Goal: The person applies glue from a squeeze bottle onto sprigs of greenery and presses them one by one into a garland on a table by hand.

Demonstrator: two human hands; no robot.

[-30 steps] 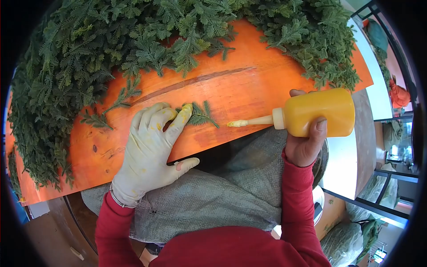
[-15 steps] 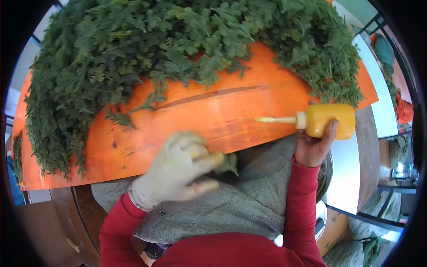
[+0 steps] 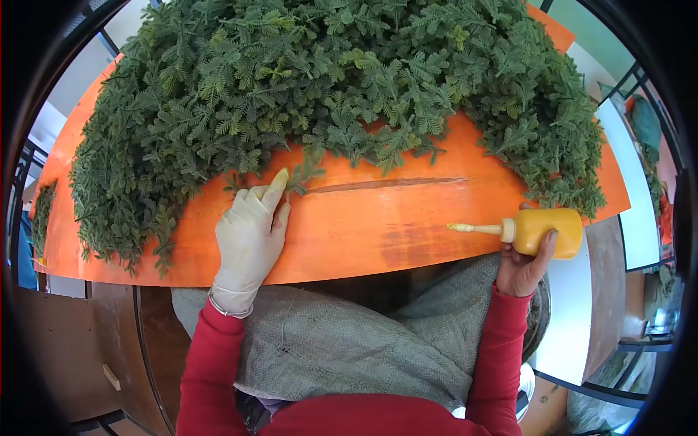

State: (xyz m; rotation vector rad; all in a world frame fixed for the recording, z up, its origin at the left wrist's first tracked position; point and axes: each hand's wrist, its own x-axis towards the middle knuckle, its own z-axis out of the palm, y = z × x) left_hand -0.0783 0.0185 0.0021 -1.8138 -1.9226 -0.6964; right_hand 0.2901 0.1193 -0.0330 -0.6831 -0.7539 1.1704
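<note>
Head view, my only feed: gloved left hand is over the orange board, index stretched to a green sprig at the edge of the foliage pile. Other fingers curled, thumb apart from the index tip; can't tell if anything is pinched, since sprig shows on both sides of the fingertip. Step in hand, my read: reaching for a sprig. Next move calls for a thumb-and-index grip on it, nozzle kept clear.

Bare right hand has its fingers wrapped round a yellow squeeze bottle, tipped sideways near the board's right end. Its nozzle points left, yellowish residue at the tip. Fill level: can't tell. Clear plastic lower right, contents unclear.
</note>
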